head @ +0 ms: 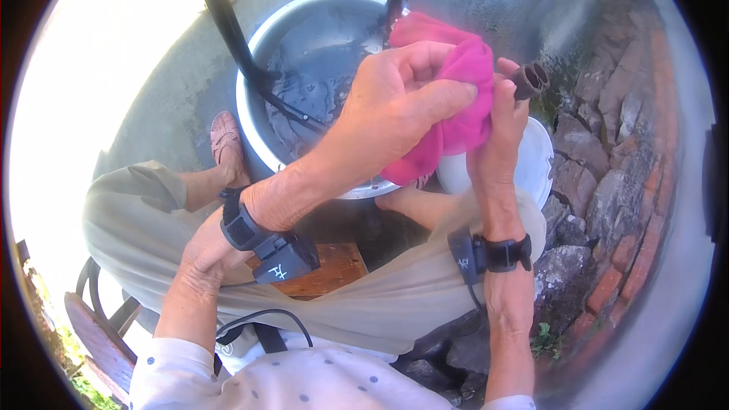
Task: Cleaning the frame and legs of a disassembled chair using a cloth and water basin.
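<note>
My left hand [387,102] grips a bunched pink cloth [467,119], thumb on top, above the right side of a round metal basin [246,108]. The cloth is wrapped against a dark double tube end [527,81], whose two openings face right. My right hand [498,142] holds this tube end between thumb and fingers; the cloth hides part of its grip. A black tubular frame [228,28] reaches over the basin, with a thinner rod [293,114] slanting down inside it. Whether the tube end belongs to this frame is hidden by the cloth. Dark water [313,91] lies in the basin.
A white basin [535,165] with a chipped rim is right of the metal one. Rough stones [575,165] and a brick edging [606,290] run along the right. A wooden board [336,262] shows between my knees. My sandalled foot [225,136] rests left of the basin.
</note>
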Demonstrator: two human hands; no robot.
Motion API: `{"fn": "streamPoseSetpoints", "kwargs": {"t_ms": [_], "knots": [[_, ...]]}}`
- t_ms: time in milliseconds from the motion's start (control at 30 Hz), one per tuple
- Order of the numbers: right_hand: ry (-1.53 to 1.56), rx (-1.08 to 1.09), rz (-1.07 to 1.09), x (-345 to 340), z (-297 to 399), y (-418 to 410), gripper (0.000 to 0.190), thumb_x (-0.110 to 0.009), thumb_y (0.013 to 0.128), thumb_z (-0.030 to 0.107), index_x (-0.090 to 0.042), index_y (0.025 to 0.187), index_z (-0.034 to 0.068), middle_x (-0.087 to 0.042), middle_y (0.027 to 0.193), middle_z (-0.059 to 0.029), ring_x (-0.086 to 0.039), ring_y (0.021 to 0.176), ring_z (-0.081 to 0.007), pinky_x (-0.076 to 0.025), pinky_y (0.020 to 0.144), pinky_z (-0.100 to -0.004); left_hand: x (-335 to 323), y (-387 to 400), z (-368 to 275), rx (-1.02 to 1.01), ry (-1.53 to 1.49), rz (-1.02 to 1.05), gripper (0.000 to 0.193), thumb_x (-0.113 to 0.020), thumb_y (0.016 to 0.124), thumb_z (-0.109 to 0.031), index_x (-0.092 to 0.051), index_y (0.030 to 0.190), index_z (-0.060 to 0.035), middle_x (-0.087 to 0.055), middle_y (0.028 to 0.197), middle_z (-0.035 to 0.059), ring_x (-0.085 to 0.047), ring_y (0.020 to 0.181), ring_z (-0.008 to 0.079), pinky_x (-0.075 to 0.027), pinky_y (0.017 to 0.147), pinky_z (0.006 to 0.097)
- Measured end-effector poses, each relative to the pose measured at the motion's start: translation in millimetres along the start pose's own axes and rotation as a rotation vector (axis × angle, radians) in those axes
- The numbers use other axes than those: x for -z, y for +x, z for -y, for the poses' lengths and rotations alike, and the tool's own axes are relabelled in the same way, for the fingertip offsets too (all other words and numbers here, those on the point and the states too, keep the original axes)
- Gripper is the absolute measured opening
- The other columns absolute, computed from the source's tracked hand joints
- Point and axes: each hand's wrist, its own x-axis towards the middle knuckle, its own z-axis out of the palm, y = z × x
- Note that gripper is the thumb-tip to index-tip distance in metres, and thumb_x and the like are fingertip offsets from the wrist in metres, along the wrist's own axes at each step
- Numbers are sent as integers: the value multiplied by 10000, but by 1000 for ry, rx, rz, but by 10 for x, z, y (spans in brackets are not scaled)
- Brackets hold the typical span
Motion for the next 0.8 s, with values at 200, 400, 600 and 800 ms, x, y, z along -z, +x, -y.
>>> {"fn": "streamPoseSetpoints", "kwargs": {"t_ms": [200,400,600,800], "knots": [[359,-107,190,-35,226,-10,591,-410,912,521,-401,1273,54,-496,1194,-66,-467,1131,-169,-356,985,-321,-211,150,102,-539,612,-101,314,-619,827,-132,-569,1077,52,-602,967,98,-577,862,170,-460,772,279],[655,-305,51,-342,479,-37,473,-294,993,383,-502,1167,-5,-552,1080,-61,-535,980,-150,-427,869,-278,-117,251,590,-1027,1143,-260,638,-617,805,-211,-303,1297,46,-353,1249,202,-320,1159,317,-269,984,426],[450,-184,138,-209,360,-20,492,-322,978,407,-464,1203,-6,-533,1074,-77,-492,1021,-162,-379,923,-314,27,260,965,-1045,961,-261,643,-632,765,-178,-310,1286,17,-410,1228,199,-376,1131,351,-307,958,428],[361,-127,76,-173,193,-5,538,-403,927,476,-432,1198,12,-474,965,-59,-440,912,-178,-360,879,-312,649,-251,1532,-544,849,-184,543,-649,719,-119,-412,1193,-3,-488,1115,184,-435,1084,369,-359,933,426]]}}
